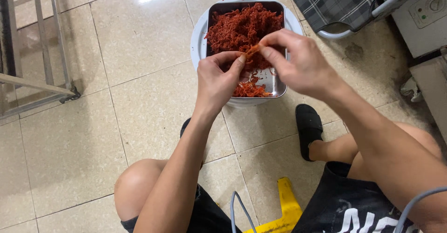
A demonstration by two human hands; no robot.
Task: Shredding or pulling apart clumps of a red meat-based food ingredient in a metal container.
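Observation:
A metal tray rests on a round white tub on the tiled floor. It holds a heap of red shredded meat at its far end and a smaller pile near its front edge. My left hand and my right hand meet above the tray. Both pinch the same small orange-red strip of meat between thumb and fingers. My knees and a black slipper flank the tub.
A metal rack frame stands at the left. A checked cloth on a folding chair and a grey appliance sit at the upper right. A yellow stool is under me, with grey cables near it.

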